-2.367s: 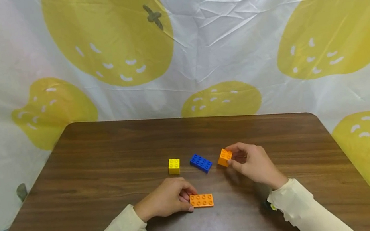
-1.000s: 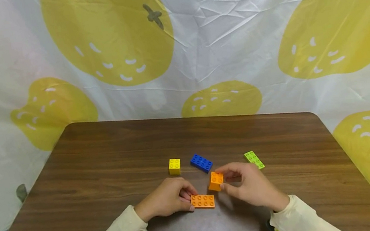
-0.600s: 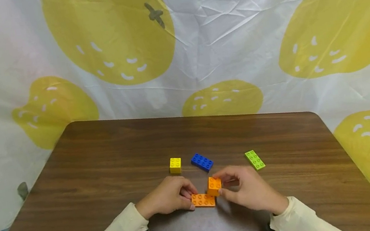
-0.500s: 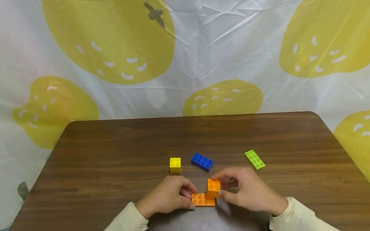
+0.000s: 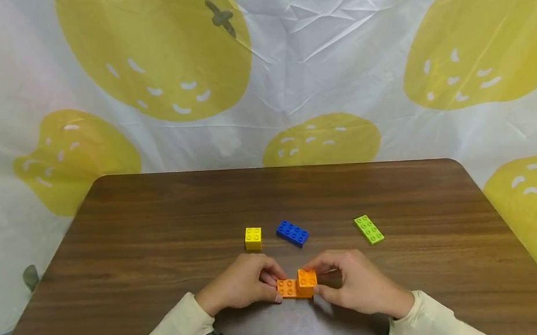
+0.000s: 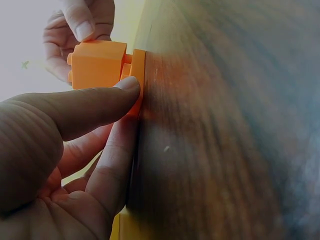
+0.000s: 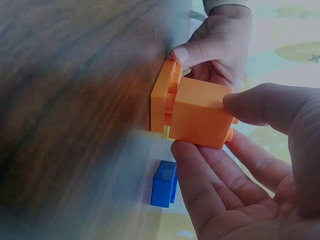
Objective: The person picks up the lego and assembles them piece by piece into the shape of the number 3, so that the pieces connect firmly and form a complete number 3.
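A flat orange toy brick (image 5: 287, 288) with two rows of studs lies on the table, its left end pinched between thumb and fingers of my left hand (image 5: 238, 283). My right hand (image 5: 357, 282) pinches a taller, square orange brick (image 5: 307, 282) over the right end of the flat one. In the right wrist view, a narrow gap with studs showing separates the square brick (image 7: 201, 112) from the flat brick (image 7: 162, 97) below it. The left wrist view also shows studs between the square brick (image 6: 98, 65) and the flat brick (image 6: 139, 67).
Beyond the hands on the brown table (image 5: 176, 217) lie a square yellow brick (image 5: 253, 239), a blue brick (image 5: 292, 233) and a flat lime green brick (image 5: 368, 229). A white cloth with yellow fruit prints (image 5: 319, 139) hangs behind the table.
My right hand has carried the square orange brick from beside the blue brick, left and nearer, down over the flat brick's right end. The green brick came into sight. My left hand stayed put.
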Demonstrator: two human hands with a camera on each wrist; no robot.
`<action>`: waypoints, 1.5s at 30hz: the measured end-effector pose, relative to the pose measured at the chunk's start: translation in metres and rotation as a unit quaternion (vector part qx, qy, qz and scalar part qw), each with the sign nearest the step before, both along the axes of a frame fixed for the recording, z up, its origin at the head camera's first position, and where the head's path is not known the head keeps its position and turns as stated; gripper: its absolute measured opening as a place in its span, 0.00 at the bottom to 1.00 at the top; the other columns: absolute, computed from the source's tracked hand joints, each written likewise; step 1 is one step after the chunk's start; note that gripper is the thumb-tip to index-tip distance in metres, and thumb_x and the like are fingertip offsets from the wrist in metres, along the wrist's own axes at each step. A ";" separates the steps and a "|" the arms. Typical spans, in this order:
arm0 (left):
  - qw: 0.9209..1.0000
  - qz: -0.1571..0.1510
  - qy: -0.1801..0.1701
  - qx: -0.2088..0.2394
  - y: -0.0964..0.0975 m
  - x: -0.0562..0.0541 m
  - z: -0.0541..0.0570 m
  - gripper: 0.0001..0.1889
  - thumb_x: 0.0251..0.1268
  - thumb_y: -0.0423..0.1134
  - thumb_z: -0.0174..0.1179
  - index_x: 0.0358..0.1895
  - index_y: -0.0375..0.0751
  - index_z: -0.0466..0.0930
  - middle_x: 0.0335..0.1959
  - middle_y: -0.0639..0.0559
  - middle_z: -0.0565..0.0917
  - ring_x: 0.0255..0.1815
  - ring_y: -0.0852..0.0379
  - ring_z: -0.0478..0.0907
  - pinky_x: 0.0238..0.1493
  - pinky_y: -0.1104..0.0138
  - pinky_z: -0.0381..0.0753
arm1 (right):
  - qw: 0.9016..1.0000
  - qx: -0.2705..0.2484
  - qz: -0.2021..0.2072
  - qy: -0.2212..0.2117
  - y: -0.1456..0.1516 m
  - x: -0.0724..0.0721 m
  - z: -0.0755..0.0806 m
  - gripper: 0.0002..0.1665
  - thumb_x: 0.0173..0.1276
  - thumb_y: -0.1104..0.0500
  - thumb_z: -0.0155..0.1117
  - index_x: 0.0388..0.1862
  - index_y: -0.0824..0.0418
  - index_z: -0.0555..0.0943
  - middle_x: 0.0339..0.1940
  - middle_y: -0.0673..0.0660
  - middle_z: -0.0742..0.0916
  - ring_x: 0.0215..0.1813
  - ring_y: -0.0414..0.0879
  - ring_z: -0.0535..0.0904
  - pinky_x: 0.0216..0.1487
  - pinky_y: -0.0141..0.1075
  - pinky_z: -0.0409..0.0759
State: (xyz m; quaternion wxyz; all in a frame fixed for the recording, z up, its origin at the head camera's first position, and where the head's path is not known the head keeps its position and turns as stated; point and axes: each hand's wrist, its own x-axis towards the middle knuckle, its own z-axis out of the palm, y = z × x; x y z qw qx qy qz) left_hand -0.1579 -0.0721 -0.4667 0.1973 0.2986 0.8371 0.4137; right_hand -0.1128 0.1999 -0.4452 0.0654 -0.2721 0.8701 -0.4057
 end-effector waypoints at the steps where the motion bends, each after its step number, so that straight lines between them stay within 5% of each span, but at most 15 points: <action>1: 1.000 0.000 0.000 0.000 0.000 0.000 0.000 0.15 0.53 0.35 0.82 0.44 0.42 0.89 0.35 0.57 0.89 0.36 0.64 0.83 0.40 0.72 0.85 | 1.000 -0.002 0.000 0.000 0.000 0.000 0.000 0.19 0.66 0.63 0.76 0.55 0.52 0.87 0.52 0.50 0.92 0.51 0.44 0.91 0.52 0.40 0.90; 9: 1.000 0.002 0.001 0.001 -0.001 -0.001 0.000 0.16 0.52 0.36 0.82 0.44 0.42 0.89 0.35 0.56 0.90 0.37 0.64 0.84 0.41 0.72 0.86 | 1.000 -0.013 -0.002 -0.012 -0.002 0.001 0.000 0.16 0.70 0.54 0.76 0.56 0.51 0.87 0.51 0.49 0.92 0.50 0.43 0.91 0.52 0.38 0.90; 45: 1.000 0.017 -0.001 0.024 0.000 0.003 -0.005 0.16 0.52 0.35 0.82 0.45 0.43 0.90 0.37 0.56 0.90 0.38 0.64 0.85 0.41 0.72 0.86 | 1.000 -0.022 -0.005 -0.002 -0.010 0.000 -0.007 0.13 0.69 0.59 0.76 0.52 0.53 0.89 0.48 0.50 0.92 0.47 0.43 0.91 0.47 0.37 0.91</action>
